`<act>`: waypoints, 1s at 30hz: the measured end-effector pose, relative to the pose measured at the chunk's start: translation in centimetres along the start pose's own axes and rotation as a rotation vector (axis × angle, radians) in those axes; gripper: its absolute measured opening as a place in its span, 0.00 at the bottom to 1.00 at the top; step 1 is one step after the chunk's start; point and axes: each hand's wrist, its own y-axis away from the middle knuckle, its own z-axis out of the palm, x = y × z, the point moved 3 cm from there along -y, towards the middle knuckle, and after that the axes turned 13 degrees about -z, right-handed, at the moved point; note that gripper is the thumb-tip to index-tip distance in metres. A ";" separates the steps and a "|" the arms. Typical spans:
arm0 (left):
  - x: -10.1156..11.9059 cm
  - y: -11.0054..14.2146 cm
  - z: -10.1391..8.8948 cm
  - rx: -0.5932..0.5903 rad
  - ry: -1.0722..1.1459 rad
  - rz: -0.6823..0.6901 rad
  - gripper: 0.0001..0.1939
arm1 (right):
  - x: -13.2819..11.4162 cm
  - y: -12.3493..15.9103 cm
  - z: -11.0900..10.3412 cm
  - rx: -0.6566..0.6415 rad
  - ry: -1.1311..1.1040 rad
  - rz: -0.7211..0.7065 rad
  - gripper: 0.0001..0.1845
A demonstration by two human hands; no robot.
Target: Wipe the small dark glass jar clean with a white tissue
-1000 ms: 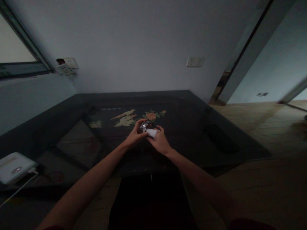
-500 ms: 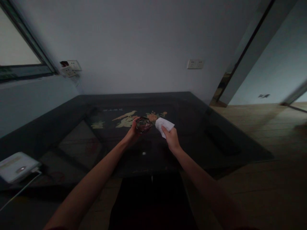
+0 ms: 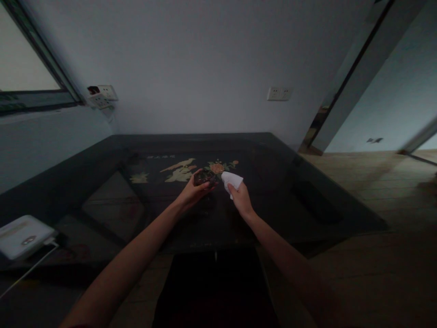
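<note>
Over the middle of the dark table, my left hand (image 3: 194, 190) grips a small dark glass bowl (image 3: 204, 176) from its left and near side. The thumb lies across the bowl's near rim, and other fingers show at its right edge. A folded white tissue (image 3: 232, 179) is pinched between the thumb and fingers of my right hand (image 3: 241, 197). The tissue is just right of the bowl, with a narrow gap between them. Dim light hides the inside of the bowl.
The glossy black table (image 3: 218, 228) bears a bird-and-flower picture (image 3: 184, 171). A dark flat object (image 3: 316, 200) lies on its right side. At the left edge a white box (image 3: 27, 237) has a cable (image 3: 30, 272). Wall sockets (image 3: 279, 94) are behind the table.
The bowl has turned in my left hand, whose thumb now shows over the near rim. My right hand and the tissue have shifted slightly left and toward me.
</note>
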 end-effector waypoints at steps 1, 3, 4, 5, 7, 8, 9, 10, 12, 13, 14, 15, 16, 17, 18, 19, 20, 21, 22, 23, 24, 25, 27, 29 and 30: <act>-0.1 0.1 0.2 -0.009 -0.002 -0.012 0.39 | 0.0 0.0 -0.1 0.001 0.041 0.004 0.19; -0.3 0.3 0.6 -0.030 -0.004 -0.045 0.33 | -0.2 0.0 -0.2 -0.009 0.123 0.007 0.19; -0.3 0.4 0.8 -0.039 -0.008 -0.062 0.30 | -0.3 0.0 -0.2 -0.016 0.150 -0.003 0.19; -0.4 0.5 1.0 -0.046 -0.014 -0.076 0.29 | -0.5 0.0 -0.3 -0.018 0.167 -0.024 0.19; -0.5 0.7 1.3 -0.053 -0.026 -0.091 0.29 | -0.8 -0.1 -0.4 0.006 0.190 -0.080 0.20; -0.6 0.8 1.4 -0.051 -0.033 -0.090 0.30 | -0.9 -0.2 -0.5 0.023 0.199 -0.103 0.19; -0.6 0.9 1.5 -0.046 -0.039 -0.088 0.31 | -1.0 -0.3 -0.5 0.035 0.208 -0.115 0.19; -0.7 0.9 1.6 -0.042 -0.043 -0.083 0.31 | -0.9 -0.4 -0.5 0.041 0.216 -0.117 0.19; -0.9 0.9 1.7 -0.040 -0.043 -0.079 0.32 | -0.7 -0.5 -0.5 0.026 0.220 -0.103 0.18; -1.0 0.9 1.8 -0.044 -0.041 -0.077 0.33 | -0.5 -0.5 -0.5 0.018 0.223 -0.095 0.18; -1.2 0.9 1.9 -0.050 -0.038 -0.074 0.33 | -0.4 -0.5 -0.5 0.015 0.228 -0.085 0.18; -1.2 0.9 2.0 -0.054 -0.033 -0.069 0.32 | -0.3 -0.5 -0.5 0.011 0.233 -0.076 0.18; -1.3 0.9 2.1 -0.055 -0.025 -0.060 0.32 | -0.3 -0.4 -0.4 0.003 0.229 -0.074 0.18; -1.3 0.8 2.1 -0.054 -0.013 -0.049 0.32 | -0.5 -0.3 -0.2 -0.018 0.213 -0.084 0.19; -1.3 0.8 2.1 -0.049 0.004 -0.037 0.31 | -0.7 -0.1 0.0 -0.048 0.187 -0.109 0.19; -1.2 0.7 2.1 -0.041 0.023 -0.025 0.30 | -1.1 0.0 0.3 -0.087 0.154 -0.147 0.20; -1.2 0.7 2.0 -0.031 0.043 -0.011 0.30 | -1.5 0.2 0.5 -0.126 0.120 -0.189 0.22; -1.1 0.6 1.9 -0.019 0.061 0.005 0.30 | -2.0 0.4 0.8 -0.162 0.089 -0.228 0.24; -1.0 0.5 1.7 -0.007 0.077 0.022 0.29 | -2.4 0.6 1.0 -0.194 0.062 -0.254 0.26; -1.0 0.4 1.6 0.005 0.093 0.039 0.29 | -2.9 0.7 1.1 -0.223 0.039 -0.264 0.27; -0.9 0.3 1.4 0.017 0.107 0.055 0.29 | -3.2 0.7 1.1 -0.252 0.014 -0.266 0.27; -0.8 0.2 1.2 0.028 0.120 0.069 0.29 | -3.6 0.7 1.2 -0.287 -0.017 -0.267 0.28; -0.7 0.1 1.0 0.052 0.143 0.088 0.29 | -4.1 0.5 1.2 -0.361 -0.094 -0.256 0.28; -0.6 0.1 0.8 0.069 0.160 0.092 0.29 | -4.3 -0.1 1.2 -0.389 -0.173 -0.213 0.29; -0.6 0.1 0.8 0.073 0.167 0.094 0.29 | -4.2 -0.4 1.2 -0.372 -0.199 -0.184 0.29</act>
